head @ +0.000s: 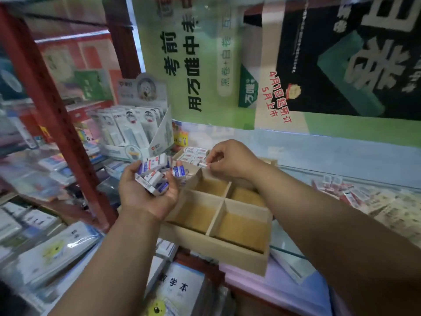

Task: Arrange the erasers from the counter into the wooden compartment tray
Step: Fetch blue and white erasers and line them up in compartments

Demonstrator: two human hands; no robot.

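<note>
Head view: the right hand [230, 159] is covering part of the wooden compartment tray [218, 247] at frame centre; the shelves at the left are blurring beyond reading; the left hand [148, 190], palm up, is cupping a heap of erasers [155, 172] left of the tray; the right fingers are pinching one eraser [201, 164] over the far compartment, where packed erasers [193, 153] are lying; loose erasers [341, 190] are sitting at the right edge.

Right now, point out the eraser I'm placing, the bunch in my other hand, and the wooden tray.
single eraser [202, 165], head view, its wrapped end
bunch of erasers [153, 176], head view, middle of pile
wooden tray [217, 218], head view, centre divider
</note>
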